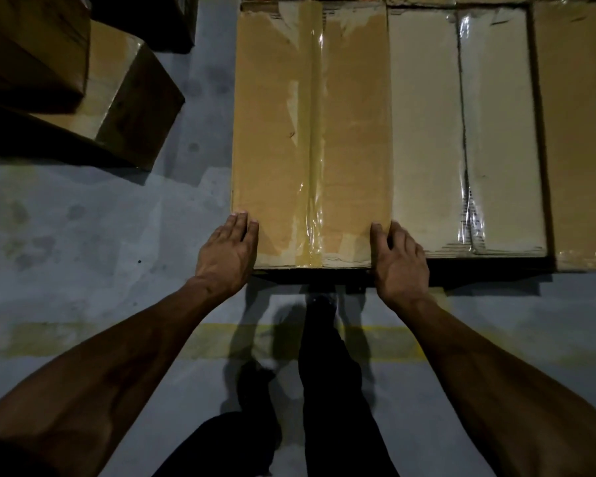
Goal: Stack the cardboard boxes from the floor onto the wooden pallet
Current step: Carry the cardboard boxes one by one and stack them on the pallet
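Both arms reach forward, the left hand and right hand laid with straight fingers on the near corners of the taped brown box, which sits beside a paler box, with other boxes left on the grey floor.

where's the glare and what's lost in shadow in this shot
Head view: glare streaks the clear tape on the brown box and the paler box beside it; the boxes on the floor at upper left sink into shadow; straight edges bow from the wide lens.
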A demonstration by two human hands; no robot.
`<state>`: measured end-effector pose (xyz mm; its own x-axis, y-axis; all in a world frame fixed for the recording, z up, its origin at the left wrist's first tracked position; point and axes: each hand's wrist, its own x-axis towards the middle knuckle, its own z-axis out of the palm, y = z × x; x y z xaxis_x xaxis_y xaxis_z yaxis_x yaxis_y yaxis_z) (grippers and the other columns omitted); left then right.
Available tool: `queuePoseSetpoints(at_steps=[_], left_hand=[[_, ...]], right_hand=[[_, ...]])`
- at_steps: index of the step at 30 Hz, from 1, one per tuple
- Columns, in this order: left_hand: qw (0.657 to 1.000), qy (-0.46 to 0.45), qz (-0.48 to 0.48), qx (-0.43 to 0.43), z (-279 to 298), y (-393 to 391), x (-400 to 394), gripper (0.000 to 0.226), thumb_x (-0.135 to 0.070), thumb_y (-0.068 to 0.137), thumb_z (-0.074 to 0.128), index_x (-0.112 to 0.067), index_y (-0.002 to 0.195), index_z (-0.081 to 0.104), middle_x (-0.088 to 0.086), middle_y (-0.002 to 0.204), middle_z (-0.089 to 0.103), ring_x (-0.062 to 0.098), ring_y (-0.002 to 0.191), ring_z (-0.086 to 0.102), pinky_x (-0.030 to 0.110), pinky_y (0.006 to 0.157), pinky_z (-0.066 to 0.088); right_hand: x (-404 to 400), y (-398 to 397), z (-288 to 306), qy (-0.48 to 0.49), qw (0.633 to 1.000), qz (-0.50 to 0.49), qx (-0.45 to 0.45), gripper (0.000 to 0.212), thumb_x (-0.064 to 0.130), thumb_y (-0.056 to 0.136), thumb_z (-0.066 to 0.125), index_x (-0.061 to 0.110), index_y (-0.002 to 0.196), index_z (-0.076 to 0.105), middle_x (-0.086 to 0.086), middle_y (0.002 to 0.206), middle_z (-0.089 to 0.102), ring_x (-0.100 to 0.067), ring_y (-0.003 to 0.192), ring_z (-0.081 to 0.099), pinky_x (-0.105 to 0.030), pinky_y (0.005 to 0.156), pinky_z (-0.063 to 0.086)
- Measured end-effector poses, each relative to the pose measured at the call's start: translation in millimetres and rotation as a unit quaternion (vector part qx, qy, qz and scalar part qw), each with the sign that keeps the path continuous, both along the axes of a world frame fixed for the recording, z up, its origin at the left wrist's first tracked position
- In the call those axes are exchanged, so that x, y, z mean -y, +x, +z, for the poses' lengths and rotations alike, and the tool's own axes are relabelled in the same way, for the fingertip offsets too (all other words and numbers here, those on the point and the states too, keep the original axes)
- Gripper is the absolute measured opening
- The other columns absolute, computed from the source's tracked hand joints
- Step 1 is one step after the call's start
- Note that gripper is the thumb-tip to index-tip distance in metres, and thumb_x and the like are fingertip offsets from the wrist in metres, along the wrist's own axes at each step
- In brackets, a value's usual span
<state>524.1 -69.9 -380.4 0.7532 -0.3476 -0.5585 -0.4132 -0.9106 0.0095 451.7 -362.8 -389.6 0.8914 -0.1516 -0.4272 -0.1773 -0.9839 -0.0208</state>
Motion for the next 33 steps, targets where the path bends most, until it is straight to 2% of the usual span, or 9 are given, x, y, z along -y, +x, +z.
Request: queuePoseSetpoints(at_steps=[5, 9, 11, 13, 15, 19, 25, 28, 33], left_hand=[[1.000, 0.003, 0.001, -0.005, 8, 2, 3, 0.077, -0.040, 0.104, 0.043, -0.008, 0.159, 0.000, 0.020, 0.166, -0.001, 0.033, 0.154, 0.005, 0.039, 0.123, 0.010], [0.999, 0.029, 0.002, -0.035, 20, 3, 9, 0.081, -0.040, 0.101, 0.047, -0.006, 0.159, 0.001, 0.021, 0.166, 0.000, 0.034, 0.154, 0.006, 0.041, 0.123, 0.014], [0.997, 0.010, 0.038, -0.063, 29, 4, 13, 0.076, -0.041, 0.098, 0.053, -0.006, 0.156, 0.018, 0.021, 0.164, 0.015, 0.035, 0.150, 0.018, 0.043, 0.120, 0.023], [0.994, -0.026, 0.071, -0.078, 45, 1, 13, 0.059, -0.043, 0.096, 0.053, -0.009, 0.143, 0.041, 0.017, 0.151, 0.040, 0.034, 0.139, 0.036, 0.043, 0.112, 0.035], [0.990, -0.051, 0.105, -0.084, 65, -7, 6, 0.051, -0.042, 0.098, 0.050, -0.010, 0.137, 0.048, 0.014, 0.142, 0.049, 0.033, 0.132, 0.042, 0.041, 0.107, 0.040], [0.959, -0.135, 0.226, -0.102, 109, -35, -17, 0.055, -0.041, 0.100, 0.050, -0.006, 0.143, 0.047, 0.019, 0.143, 0.053, 0.035, 0.128, 0.051, 0.040, 0.101, 0.046], [0.936, -0.196, 0.288, -0.053, 190, -73, -64, 0.058, -0.042, 0.101, 0.052, -0.010, 0.148, 0.043, 0.012, 0.149, 0.050, 0.032, 0.133, 0.050, 0.038, 0.105, 0.042], [0.916, -0.243, 0.318, -0.032, 228, -93, -92, 0.055, -0.040, 0.100, 0.054, -0.009, 0.146, 0.047, 0.011, 0.145, 0.055, 0.030, 0.130, 0.053, 0.038, 0.103, 0.043], [0.874, -0.315, 0.371, 0.016, 283, -125, -141, 0.050, -0.035, 0.100, 0.057, -0.007, 0.141, 0.054, 0.012, 0.138, 0.061, 0.029, 0.126, 0.056, 0.038, 0.103, 0.043]], right_hand=[[-4, 5, 5, 0.005, 0.999, -0.012, -0.033, 0.075, 0.020, 0.094, 0.052, 0.018, 0.156, 0.009, -0.021, 0.158, 0.015, -0.038, 0.144, 0.019, -0.047, 0.117, 0.021], [-14, 14, 22, 0.047, 0.992, -0.057, -0.106, 0.093, 0.028, 0.088, 0.064, 0.017, 0.156, 0.002, -0.020, 0.161, 0.004, -0.039, 0.148, 0.009, -0.050, 0.117, 0.020], [-20, 15, 32, 0.083, 0.980, -0.103, -0.151, 0.090, 0.032, 0.088, 0.063, 0.016, 0.156, 0.005, -0.021, 0.161, 0.005, -0.041, 0.147, 0.013, -0.052, 0.113, 0.027], [-29, 10, 47, 0.128, 0.966, -0.157, -0.163, 0.067, 0.031, 0.091, 0.054, 0.011, 0.147, 0.026, -0.026, 0.152, 0.023, -0.044, 0.136, 0.032, -0.051, 0.105, 0.036], [-43, 1, 69, 0.159, 0.956, -0.189, -0.158, 0.048, 0.030, 0.092, 0.051, 0.007, 0.133, 0.042, -0.023, 0.139, 0.041, -0.042, 0.123, 0.046, -0.046, 0.101, 0.042], [-80, -24, 117, 0.215, 0.947, -0.202, -0.128, 0.045, 0.034, 0.094, 0.053, 0.010, 0.133, 0.050, -0.015, 0.134, 0.056, -0.036, 0.121, 0.053, -0.041, 0.098, 0.047], [-139, -57, 198, 0.266, 0.937, -0.205, -0.092, 0.047, 0.033, 0.097, 0.053, 0.012, 0.139, 0.049, -0.012, 0.137, 0.057, -0.033, 0.125, 0.053, -0.039, 0.100, 0.046], [-164, -68, 237, 0.279, 0.940, -0.186, -0.065, 0.051, 0.035, 0.097, 0.051, 0.012, 0.143, 0.046, -0.012, 0.139, 0.055, -0.033, 0.125, 0.052, -0.038, 0.097, 0.045], [-201, -75, 296, 0.294, 0.943, -0.153, -0.031, 0.054, 0.035, 0.098, 0.050, 0.015, 0.147, 0.041, -0.011, 0.146, 0.049, -0.033, 0.131, 0.047, -0.039, 0.101, 0.043]])
